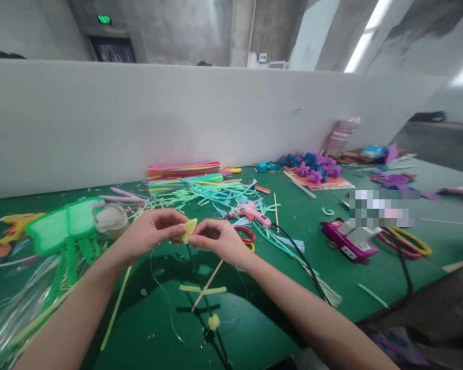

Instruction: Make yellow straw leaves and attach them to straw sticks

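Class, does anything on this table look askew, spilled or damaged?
The loose green and blue strips look untidy: they cross and splay over the green table, unlike the neater coloured stack behind them. Nothing looks clearly damaged.

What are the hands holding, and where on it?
Both hands pinch a small pale-yellow piece between fingertips, at its left and lower right edges.

Pretty soft indoor light here, kinda dim overall, with a bright strip light (367,36) glaring at upper right and another white glow near the right edge. The arms throw dark, soft-edged shadows on the green table (146,329), which has a faint sheen too. Wide-angle stretch toward the sides, fine stuff looks smeary, and one patch on the right is pixelated.
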A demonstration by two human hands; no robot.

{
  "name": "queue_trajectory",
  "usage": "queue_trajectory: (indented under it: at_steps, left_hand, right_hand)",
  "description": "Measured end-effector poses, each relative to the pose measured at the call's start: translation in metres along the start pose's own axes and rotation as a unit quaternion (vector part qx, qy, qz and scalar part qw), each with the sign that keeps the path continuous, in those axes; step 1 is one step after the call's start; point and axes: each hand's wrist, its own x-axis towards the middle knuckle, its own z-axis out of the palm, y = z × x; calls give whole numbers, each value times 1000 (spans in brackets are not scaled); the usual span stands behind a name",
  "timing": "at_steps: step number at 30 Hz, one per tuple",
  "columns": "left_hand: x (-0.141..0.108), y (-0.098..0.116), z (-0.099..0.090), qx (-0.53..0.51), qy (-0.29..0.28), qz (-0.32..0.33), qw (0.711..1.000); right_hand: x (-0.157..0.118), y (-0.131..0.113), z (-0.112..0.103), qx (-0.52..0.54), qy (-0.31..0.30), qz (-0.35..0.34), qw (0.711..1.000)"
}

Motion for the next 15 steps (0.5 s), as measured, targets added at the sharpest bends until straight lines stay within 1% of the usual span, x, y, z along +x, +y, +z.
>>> queue_trajectory:
  at_steps: [4,8,15]
  left_hand:
    - [-1,-7,-2,-5,1,-10,1000]
    - [-3,-7,1,-18,15,-13,1000]
    - [-5,-6,9,-29,11,-14,999]
  right_hand:
    - [1,4,3,27,18,10,999]
    - [1,7,2,60,11,9,998]
    - [0,18,3,118,9,0,993]
